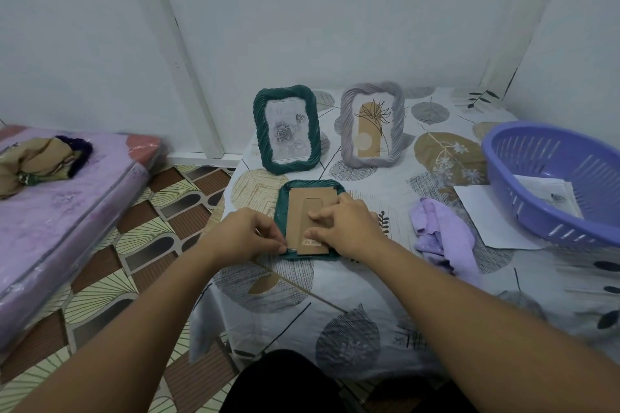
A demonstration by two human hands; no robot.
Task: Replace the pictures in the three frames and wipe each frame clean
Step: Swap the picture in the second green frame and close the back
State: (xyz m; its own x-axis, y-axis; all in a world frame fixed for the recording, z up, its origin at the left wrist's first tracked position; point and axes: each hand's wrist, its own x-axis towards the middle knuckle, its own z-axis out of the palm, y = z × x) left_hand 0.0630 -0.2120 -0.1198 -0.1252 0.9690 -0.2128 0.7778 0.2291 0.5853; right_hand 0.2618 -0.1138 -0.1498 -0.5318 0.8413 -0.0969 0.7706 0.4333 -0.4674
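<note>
While two frames, a green one [286,129] and a grey one [371,124], stand upright at the far side, a third green frame [281,211] lies face down near the table's edge. Left hand [246,233] pinches a clip at its near-left corner; right hand [347,226] presses curled fingers on the cardboard back [310,201]. Judging by this, wiping with the purple cloth [443,238] at the right is still left.

Light was soft, even and slightly dim, with faint shadows. Wide-angle distortion bent the edges (the left side looked smeared).

A table with a leaf-print cloth [352,295] holds two standing frames at the far side, a green one [286,129] and a grey one [371,124]. Another green frame [281,208] lies face down nearer. On the right are a purple cloth [443,231], white paper [486,214] and a purple basket [557,178].
</note>
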